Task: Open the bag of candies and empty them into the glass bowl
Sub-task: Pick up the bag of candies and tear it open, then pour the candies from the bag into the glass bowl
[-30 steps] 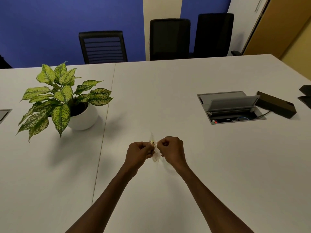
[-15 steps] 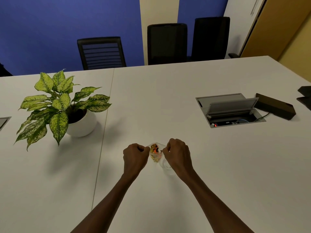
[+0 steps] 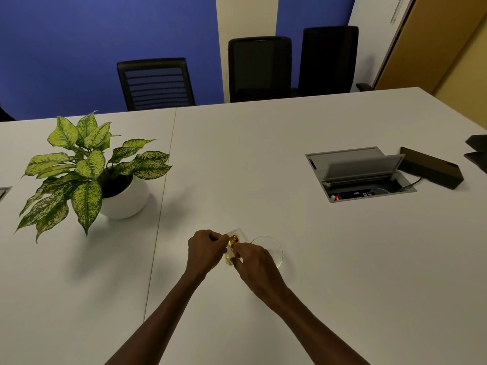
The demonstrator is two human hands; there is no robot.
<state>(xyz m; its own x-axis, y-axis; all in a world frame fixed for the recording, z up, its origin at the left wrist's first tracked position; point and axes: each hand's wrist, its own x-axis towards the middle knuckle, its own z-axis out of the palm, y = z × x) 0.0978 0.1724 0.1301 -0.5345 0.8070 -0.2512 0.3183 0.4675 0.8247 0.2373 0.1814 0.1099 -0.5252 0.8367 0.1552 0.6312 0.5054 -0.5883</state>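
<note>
Your left hand (image 3: 204, 250) is curled into a loose fist, thumb and fingers pinched on one side of the small clear plastic bag of gold- and orange-wrapped candies (image 3: 235, 245). Your right hand (image 3: 254, 260) meets it from the other side, fingers bent down onto the same bag, so both hands grip it between them just above the white tabletop (image 3: 342, 272). You cannot tell whether the bag is torn open; its mouth is hidden by your fingers. Well off to the left of your left hand, and farther from you, stands the speckled green leafy plant in a round white pot (image 3: 123, 198). Just beyond your right hand's knuckles sits the clear glass bowl (image 3: 274, 248), its near rim partly covered by that hand. Far off to the right of both hands is the open grey cable hatch (image 3: 361, 175) set into the table, with a dark rectangular box (image 3: 431, 171) just beside it.
</note>
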